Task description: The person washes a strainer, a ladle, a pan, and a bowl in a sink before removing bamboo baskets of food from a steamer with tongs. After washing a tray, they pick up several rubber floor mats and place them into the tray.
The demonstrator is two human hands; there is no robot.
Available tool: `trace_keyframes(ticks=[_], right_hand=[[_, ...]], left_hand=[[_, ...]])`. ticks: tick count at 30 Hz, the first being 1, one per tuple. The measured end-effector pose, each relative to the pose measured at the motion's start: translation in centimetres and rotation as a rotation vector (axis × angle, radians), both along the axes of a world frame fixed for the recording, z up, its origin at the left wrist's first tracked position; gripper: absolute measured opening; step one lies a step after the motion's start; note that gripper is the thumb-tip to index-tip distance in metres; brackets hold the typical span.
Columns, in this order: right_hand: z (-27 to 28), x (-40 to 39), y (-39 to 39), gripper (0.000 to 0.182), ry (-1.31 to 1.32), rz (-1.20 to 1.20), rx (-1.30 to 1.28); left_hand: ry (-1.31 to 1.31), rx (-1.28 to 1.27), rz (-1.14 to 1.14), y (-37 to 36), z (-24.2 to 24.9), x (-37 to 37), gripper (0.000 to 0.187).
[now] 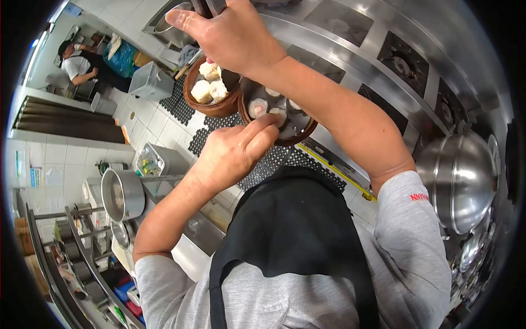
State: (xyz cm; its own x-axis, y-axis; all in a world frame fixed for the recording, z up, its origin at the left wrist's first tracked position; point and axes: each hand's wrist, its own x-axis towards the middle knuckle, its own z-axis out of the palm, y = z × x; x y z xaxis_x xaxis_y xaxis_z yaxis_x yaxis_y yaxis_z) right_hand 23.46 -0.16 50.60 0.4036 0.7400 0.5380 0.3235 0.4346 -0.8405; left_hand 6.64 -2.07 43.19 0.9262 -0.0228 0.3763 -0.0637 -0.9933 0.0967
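Note:
My left hand (235,151) reaches over the near rim of a round steamer basket (303,135), its fingers closed at a pale, round dumpling (278,115). Beside that dumpling lies another with a pinkish top (258,108), and more sit further back, partly behind my right forearm. Raised above the baskets, my right hand (227,38) is closed with the thumb stretched out. A pair of dark metal bars (208,6), like tongs, shows at that hand; the lower part is hidden. Just left, a second steamer basket (216,109) holds several white, split-topped buns (210,89).
A steel stove with burners (402,64) runs along the right, with a large domed steel pot (460,181) nearer me. Across the floor stand a plastic tub (150,82) and a person in an apron (82,68). A deep pot (123,194) sits at the left; black perforated mats (268,170) cover some tiles.

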Motion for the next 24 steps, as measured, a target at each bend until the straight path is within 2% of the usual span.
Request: trace_keyframes(ticks=[4, 7, 10, 11, 14, 15, 18, 19, 22, 24], right_hand=[[-0.4, 0.0, 0.8, 0.049, 0.078, 0.115, -0.048], [-0.9, -0.5, 1.7, 0.048, 0.153, 0.159, -0.051], [-1.0, -1.0, 3.1, 0.046, 0.074, 0.139, -0.108], [-1.4, -1.7, 4.0, 0.048, 0.136, 0.167, -0.037], [-1.7, -3.5, 7.3, 0.042, -0.151, 0.106, -0.091], [-0.1, -4.3, 7.2, 0.043, 0.035, 0.251, -0.111], [0.2, -6.7, 10.7, 0.042, 0.060, 0.316, -0.159], [0.6, -7.2, 10.6, 0.040, 0.208, 0.411, -0.117], [0.2, -10.5, 16.1, 0.040, 0.167, 0.395, -0.093], [1.1, -12.4, 18.3, 0.040, 0.152, 0.425, -0.173]], left_hand=[[0.050, -0.017, 0.073, -0.2, 0.2, 0.2, 0.026], [0.126, -0.003, 0.121, 0.4, 0.0, -0.4, 0.050], [0.073, -0.132, 0.394, 0.6, 1.5, -2.1, 0.063], [0.135, -0.162, 0.506, 1.2, 1.2, -2.8, 0.073], [0.222, -0.232, 0.581, 4.0, 1.1, -5.1, 0.073], [0.262, -0.257, 0.609, 4.8, 1.0, -5.8, 0.073], [0.217, -0.271, 0.600, 8.3, 0.6, -8.1, 0.073], [0.224, -0.286, 0.614, 9.3, 0.4, -8.5, 0.072], [0.227, -0.272, 0.646, 13.6, 0.5, -11.5, 0.072], [0.186, -0.270, 0.642, 16.5, 0.3, -13.6, 0.072]])
